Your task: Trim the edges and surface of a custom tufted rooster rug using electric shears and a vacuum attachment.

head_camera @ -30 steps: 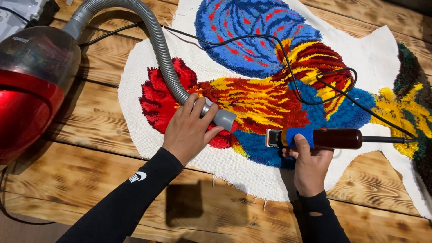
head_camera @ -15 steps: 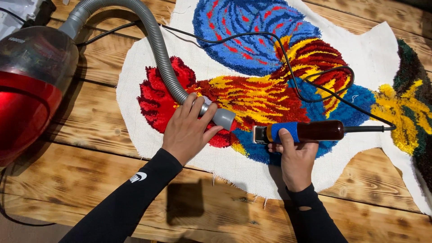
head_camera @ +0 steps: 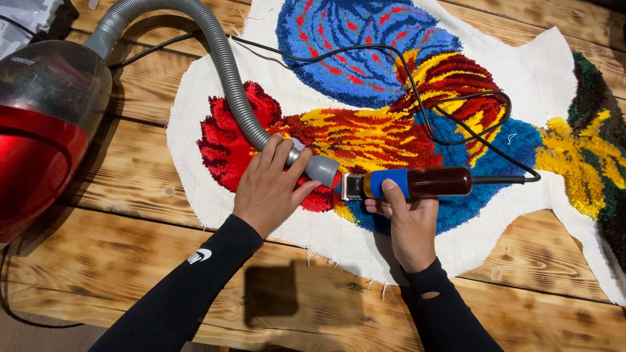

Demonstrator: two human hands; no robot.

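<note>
The left hand was closed around the grey hose just behind its nozzle, fingers wrapped over the top and thumb beneath. This grip kept the nozzle mouth low against the pile and pointed at the cutting head. The right hand was closed on the trimmer, gripping the blue sleeve from below, with the dark rear body projecting to the right. Held level, the trimmer's metal blade end faced left and sat just beside the nozzle tip, nearly touching it, apparently so that cut fibres would enter the suction at once.

Both tools met over the rug, at the lower edge of the tufted area where red pile borders blue. The rug lay flat on the wooden table, its bare white backing showing around the coloured design.

The hose curved up and left to the red vacuum, which stood on the table's left edge, well apart from the work point. The trimmer's black cord looped across the rug behind the hands, clear of the blade.
</note>
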